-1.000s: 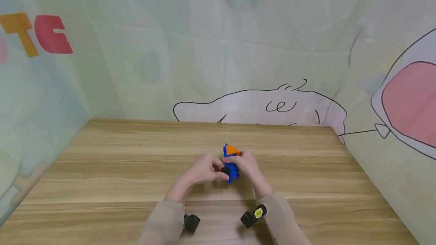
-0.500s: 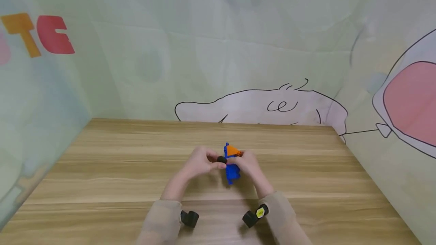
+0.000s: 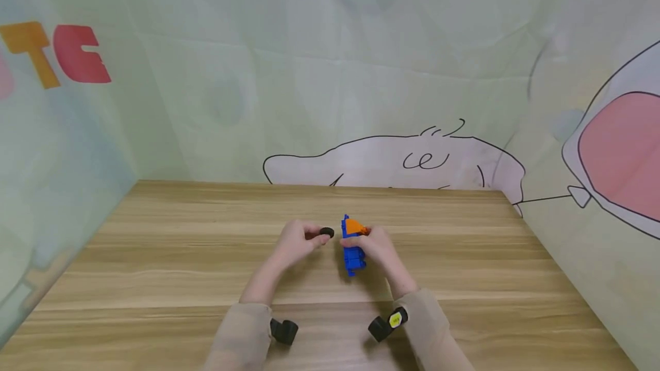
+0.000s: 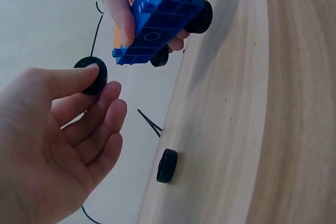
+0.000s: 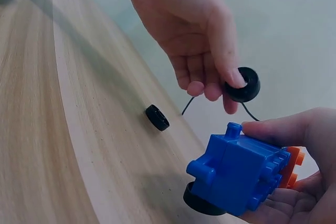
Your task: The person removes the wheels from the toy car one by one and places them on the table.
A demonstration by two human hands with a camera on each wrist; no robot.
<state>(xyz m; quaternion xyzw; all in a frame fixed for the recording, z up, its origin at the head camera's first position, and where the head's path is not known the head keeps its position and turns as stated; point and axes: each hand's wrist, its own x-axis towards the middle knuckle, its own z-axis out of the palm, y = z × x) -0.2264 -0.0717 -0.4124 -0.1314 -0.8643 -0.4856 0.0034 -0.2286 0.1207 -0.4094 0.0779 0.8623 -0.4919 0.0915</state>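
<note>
My left hand pinches a small black wheel between thumb and fingers, a short gap left of a blue toy car. Gripped by my right hand, the car has an orange part toward its far end. The left wrist view shows its blue underside, with black wheels along the far side and a bare axle peg on the side facing my left hand. The right fingers partly cover the car body.
A loose black wheel stands on its tread on the wooden table, below my left hand; the head view does not show it. A printed cloth backdrop rises along the table's back and sides.
The left hand has drawn the black wheel from against the car's left side, away to the far left, opening a gap. The right hand and car have shifted only slightly.
</note>
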